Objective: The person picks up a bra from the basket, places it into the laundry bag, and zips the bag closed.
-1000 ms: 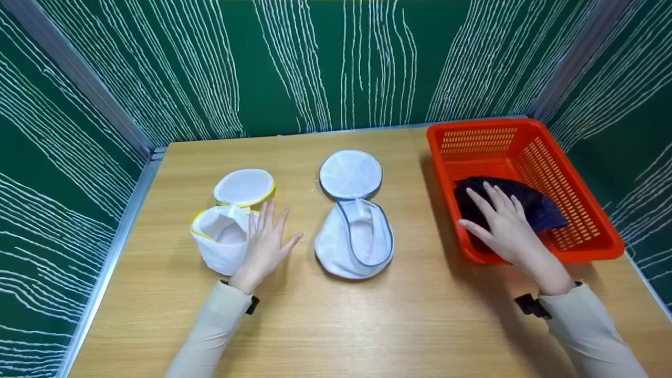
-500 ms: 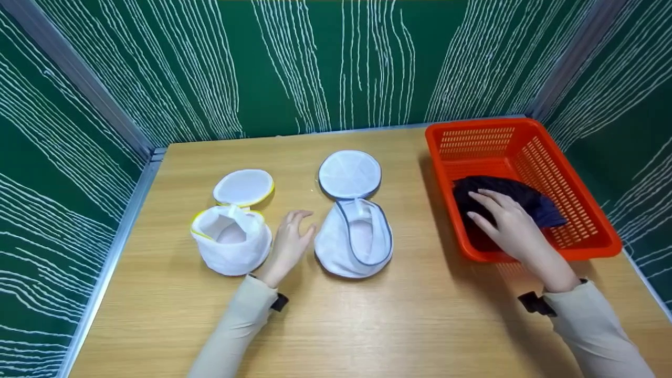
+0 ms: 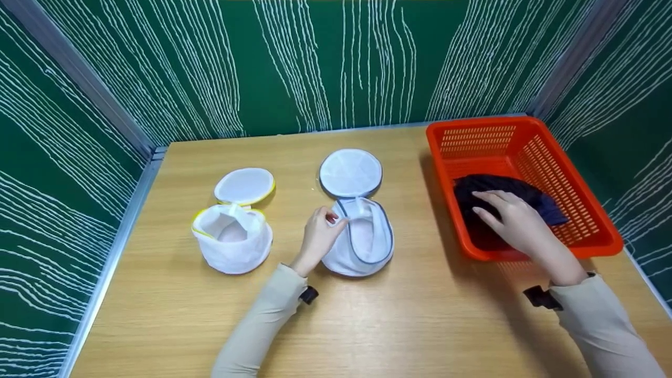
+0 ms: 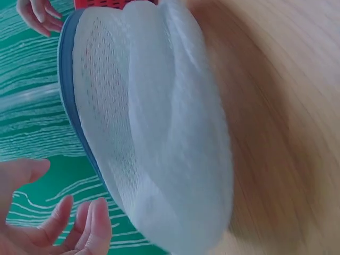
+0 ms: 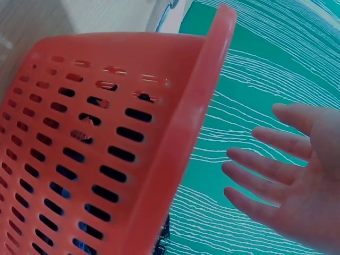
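Note:
My left hand [image 3: 321, 234] is at the left side of a white mesh laundry bag [image 3: 336, 252] with grey-blue trim, whose round lid [image 3: 350, 172] lies folded back. In the left wrist view, a gap shows between the thumb and the bent fingers [image 4: 98, 226] beside the bag's zipped rim [image 4: 71, 101], with nothing between them. My right hand [image 3: 517, 223] hovers over dark clothing [image 3: 485, 185] in a red plastic basket [image 3: 475, 142]. Its fingers [image 5: 260, 164] are spread and relaxed beyond the basket's rim in the right wrist view, holding nothing.
A second white mesh laundry bag [image 3: 231, 257] with yellow trim stands at the left, its lid [image 3: 244, 186] tipped back behind it. Green panels [image 3: 268, 68] with white wavy lines enclose the wooden table [image 3: 336, 336] at the back and sides.
My left hand has moved right, from the yellow-trimmed laundry bag to the grey-trimmed one, its fingers bending. My right hand has stayed over the basket, its fingers drawing closer together.

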### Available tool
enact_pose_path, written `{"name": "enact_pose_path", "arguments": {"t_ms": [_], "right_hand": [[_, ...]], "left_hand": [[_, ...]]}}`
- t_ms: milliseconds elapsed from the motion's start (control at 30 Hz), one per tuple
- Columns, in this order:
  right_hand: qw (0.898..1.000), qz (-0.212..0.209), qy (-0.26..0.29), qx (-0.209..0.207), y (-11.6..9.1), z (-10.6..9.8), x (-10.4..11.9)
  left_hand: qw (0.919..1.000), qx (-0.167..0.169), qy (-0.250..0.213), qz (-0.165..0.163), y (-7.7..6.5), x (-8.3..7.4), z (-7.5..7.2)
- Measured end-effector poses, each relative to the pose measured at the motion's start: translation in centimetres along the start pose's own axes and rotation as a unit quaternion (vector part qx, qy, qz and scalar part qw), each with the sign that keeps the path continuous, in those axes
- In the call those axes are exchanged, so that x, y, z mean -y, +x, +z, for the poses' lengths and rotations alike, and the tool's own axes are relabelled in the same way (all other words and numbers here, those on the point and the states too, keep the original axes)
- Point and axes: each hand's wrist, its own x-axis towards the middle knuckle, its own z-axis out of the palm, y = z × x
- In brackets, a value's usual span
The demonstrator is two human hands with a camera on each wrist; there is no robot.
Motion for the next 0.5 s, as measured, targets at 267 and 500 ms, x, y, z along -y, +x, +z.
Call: {"name": "enact_pose_path", "arguments": {"t_ms": [267, 500], "right_hand": [[1.000, 0.006, -0.003, 0.004, 0.0, -0.3, -0.3], [1.000, 0.008, -0.012, 0.015, 0.1, -0.7, -0.2]], "left_hand": [[0.9973, 0.023, 0.059, -0.037, 0.5, -0.9, 1.1], [0.9923, 0.033, 0.102, -0.062, 1.2, -0.7, 1.9]]}}
